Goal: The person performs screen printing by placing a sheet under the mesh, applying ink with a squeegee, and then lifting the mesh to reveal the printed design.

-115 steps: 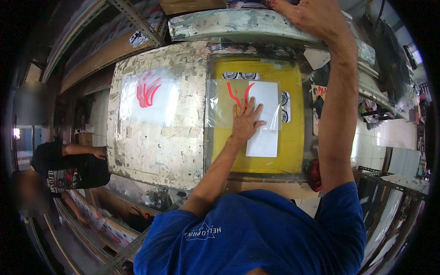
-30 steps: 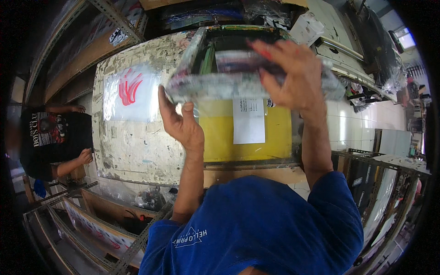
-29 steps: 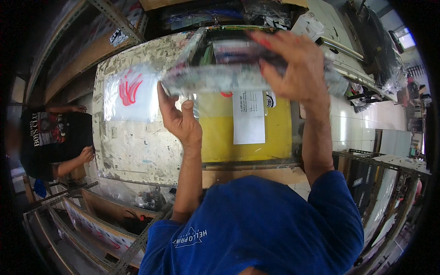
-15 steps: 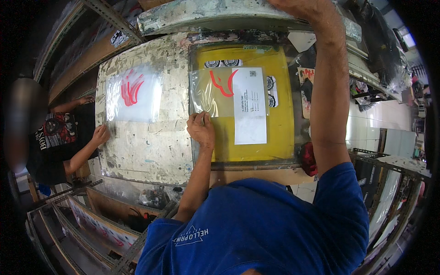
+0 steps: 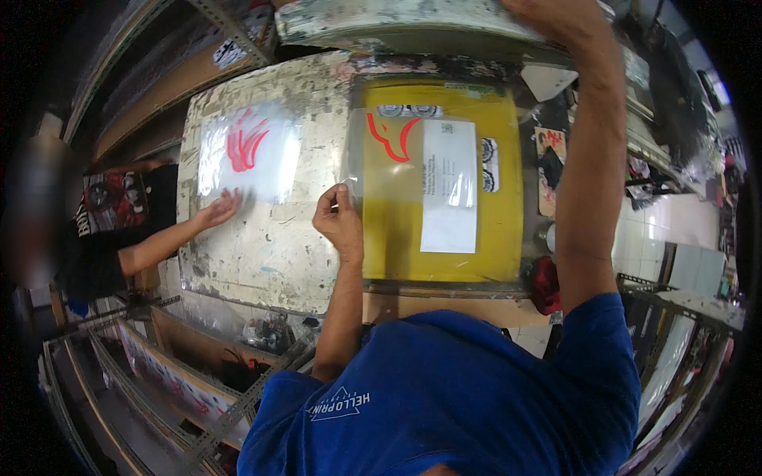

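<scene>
The left hand [image 5: 340, 220] pinches the edge of a clear printed film [image 5: 397, 166] on the yellow platen [image 5: 444, 178], steadying it. Beyond the platen, the right hand [image 5: 556, 16] grips the raised screen frame [image 5: 397, 20] (holding it clear). Left of the platen, a co-worker's hand [image 5: 216, 210] flattens another film [image 5: 246, 155].

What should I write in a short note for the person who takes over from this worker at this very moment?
Left hand: pinches the left edge of the clear film with a red print, which lies on the yellow board.
Right hand: holds the raised screen frame up, above the bench.
White sheet: lies on the yellow board.
A co-worker's hand rests by a second printed film on the stained table.
Done: film is printed. Left, likely: lift the film off.
</scene>
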`<action>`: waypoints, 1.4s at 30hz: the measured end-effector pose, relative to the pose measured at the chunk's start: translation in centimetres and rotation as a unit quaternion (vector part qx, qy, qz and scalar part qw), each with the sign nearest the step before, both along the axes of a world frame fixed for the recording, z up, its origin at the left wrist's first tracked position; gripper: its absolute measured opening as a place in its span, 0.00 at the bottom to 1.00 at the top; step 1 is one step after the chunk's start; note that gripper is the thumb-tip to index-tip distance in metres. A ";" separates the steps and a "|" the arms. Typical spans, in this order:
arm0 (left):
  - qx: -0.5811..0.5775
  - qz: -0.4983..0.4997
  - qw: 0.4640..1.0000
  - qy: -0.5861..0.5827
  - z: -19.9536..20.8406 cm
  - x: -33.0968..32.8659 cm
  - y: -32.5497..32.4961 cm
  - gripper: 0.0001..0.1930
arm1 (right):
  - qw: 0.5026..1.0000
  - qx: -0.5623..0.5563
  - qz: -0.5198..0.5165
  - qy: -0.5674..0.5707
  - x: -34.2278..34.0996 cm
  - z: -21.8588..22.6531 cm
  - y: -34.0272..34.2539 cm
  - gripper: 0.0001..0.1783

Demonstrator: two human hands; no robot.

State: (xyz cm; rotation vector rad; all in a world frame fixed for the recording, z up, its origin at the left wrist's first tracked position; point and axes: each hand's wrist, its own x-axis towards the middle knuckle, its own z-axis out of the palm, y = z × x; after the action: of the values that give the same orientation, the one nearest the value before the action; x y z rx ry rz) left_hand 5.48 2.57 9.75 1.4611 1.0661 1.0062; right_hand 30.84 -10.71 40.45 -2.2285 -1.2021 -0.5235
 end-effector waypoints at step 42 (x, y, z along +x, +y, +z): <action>0.320 -0.336 0.802 0.375 -2.8 -0.9 0.8 0.28 | 0.996 0.008 -0.007 0.088 0.0 0.8 0.3 0.24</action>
State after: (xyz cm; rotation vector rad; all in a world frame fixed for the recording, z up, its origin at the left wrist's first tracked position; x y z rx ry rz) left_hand 4.57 3.35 6.92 2.6876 0.5891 0.2186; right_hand 30.82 -10.39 41.26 -2.2187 -1.0880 -0.3328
